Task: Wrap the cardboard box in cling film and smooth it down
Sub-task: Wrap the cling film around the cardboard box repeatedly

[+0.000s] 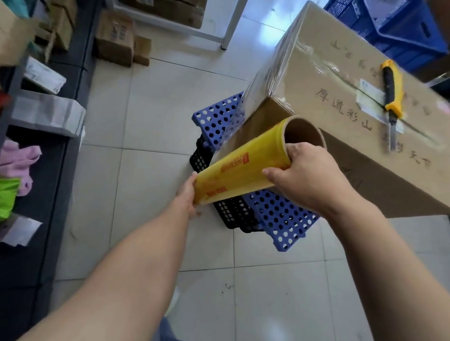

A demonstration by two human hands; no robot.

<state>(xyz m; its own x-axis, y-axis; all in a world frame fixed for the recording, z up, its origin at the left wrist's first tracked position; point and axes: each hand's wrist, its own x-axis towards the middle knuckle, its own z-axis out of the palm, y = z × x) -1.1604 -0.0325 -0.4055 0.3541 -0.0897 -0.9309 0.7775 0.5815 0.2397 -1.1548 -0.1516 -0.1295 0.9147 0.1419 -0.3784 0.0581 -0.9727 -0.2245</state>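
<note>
- Cardboard box (339,71): rests on a blue perforated panel (282,218) over a black crate (230,210) on the tiled floor (155,113). Its long axis runs left to right across the view, and the printed top face is up.
- Yellow-handled knife (390,87): lies on the box top, blade toward the near edge.
- Cling film roll (240,169): held just in front of the box's near left corner. Its long axis slants from lower left to upper right, with the open cardboard core uppermost. A sheet of film stretches from the roll onto the box's glossy left end.
- Right hand (306,176): grip wrapped round the upper end, forearm extended.
- Left hand (188,194): grip grasping the lower end, fingers mostly hidden behind the roll.
</note>
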